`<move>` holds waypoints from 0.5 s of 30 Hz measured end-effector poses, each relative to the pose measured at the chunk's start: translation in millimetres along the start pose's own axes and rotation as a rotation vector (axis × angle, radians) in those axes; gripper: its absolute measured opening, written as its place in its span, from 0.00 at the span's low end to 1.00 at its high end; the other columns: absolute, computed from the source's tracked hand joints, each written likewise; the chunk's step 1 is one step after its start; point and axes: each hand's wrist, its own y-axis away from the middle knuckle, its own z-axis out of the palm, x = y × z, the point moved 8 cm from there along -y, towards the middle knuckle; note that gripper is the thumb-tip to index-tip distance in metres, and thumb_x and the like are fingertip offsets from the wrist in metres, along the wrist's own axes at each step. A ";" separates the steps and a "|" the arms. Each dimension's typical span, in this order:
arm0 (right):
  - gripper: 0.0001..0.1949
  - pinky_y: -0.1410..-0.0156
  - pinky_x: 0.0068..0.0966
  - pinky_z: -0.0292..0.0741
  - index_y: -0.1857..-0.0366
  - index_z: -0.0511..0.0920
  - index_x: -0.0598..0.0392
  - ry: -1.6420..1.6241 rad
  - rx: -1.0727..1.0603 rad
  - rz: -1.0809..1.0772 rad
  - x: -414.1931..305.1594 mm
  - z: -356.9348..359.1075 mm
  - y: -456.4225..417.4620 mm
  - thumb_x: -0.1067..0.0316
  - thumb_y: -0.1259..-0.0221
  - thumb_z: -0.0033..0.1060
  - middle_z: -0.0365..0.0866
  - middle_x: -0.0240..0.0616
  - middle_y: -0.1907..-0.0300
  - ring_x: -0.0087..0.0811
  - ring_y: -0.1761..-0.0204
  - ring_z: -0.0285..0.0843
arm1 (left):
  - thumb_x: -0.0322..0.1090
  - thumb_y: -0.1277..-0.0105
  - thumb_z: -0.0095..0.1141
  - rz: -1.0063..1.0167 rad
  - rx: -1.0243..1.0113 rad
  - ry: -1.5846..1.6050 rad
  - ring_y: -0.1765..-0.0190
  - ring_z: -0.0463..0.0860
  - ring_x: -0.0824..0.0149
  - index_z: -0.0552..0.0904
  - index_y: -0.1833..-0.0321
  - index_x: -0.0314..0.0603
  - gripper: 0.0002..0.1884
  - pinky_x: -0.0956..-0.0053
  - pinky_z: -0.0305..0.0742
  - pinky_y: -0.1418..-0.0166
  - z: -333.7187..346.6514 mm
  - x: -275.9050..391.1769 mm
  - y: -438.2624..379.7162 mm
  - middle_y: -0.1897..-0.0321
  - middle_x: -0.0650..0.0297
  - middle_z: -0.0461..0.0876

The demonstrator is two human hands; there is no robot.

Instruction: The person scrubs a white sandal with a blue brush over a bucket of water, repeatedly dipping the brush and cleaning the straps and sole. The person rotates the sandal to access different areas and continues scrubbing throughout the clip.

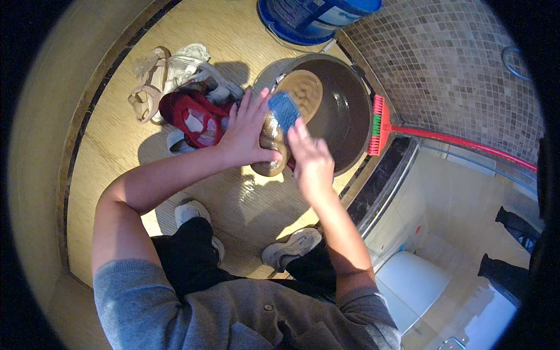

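Over the near left rim of a dark round basin (pixel 350 118), my left hand (pixel 249 129) grips a wet brown shoe (pixel 273 146), its thumb pressed on the near end. My right hand (pixel 310 162) holds a blue scrubbing brush (pixel 284 109) against the far part of that shoe. Another brown sole (pixel 308 89) with a moulded pattern rests in the basin, beyond the brush. Left of my left hand lie a red shoe (pixel 192 118), a pair of beige sandals (pixel 148 94) and white sandals (pixel 188 61) on the floor.
A blue bucket (pixel 302 26) stands beyond the basin. To the right, a red-handled floor brush (pixel 380 124) leans by the mosaic-tiled wall (pixel 420 57). A dark stone sill (pixel 380 175) with a metal rail borders a tiled area holding a white fixture (pixel 411 280).
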 end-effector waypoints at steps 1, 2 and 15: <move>0.26 0.57 0.31 0.78 0.51 0.79 0.54 -0.023 -0.044 0.044 9.4 -2.8 -15.3 0.84 0.61 0.51 0.74 0.44 0.43 0.40 0.67 0.78 | 0.62 0.62 0.67 0.011 0.024 0.009 0.27 0.38 0.40 0.46 0.29 0.33 0.63 0.34 0.43 0.33 -1.0 1.4 0.1 0.27 0.52 0.40; 0.26 0.56 0.33 0.78 0.51 0.78 0.54 -0.044 -0.056 0.066 17.3 -4.9 -30.1 0.85 0.60 0.49 0.74 0.44 0.43 0.44 0.66 0.79 | 0.63 0.63 0.67 0.002 0.020 0.017 0.27 0.38 0.40 0.46 0.29 0.34 0.64 0.34 0.43 0.34 -1.3 1.8 -0.9 0.27 0.52 0.39; 0.25 0.58 0.34 0.78 0.49 0.77 0.56 -0.022 0.034 0.041 27.7 -3.5 -38.7 0.82 0.58 0.50 0.74 0.42 0.43 0.43 0.69 0.75 | 0.66 0.62 0.64 0.011 0.017 0.013 0.27 0.39 0.39 0.47 0.29 0.38 0.63 0.39 0.44 0.32 -1.3 2.4 -0.4 0.27 0.49 0.40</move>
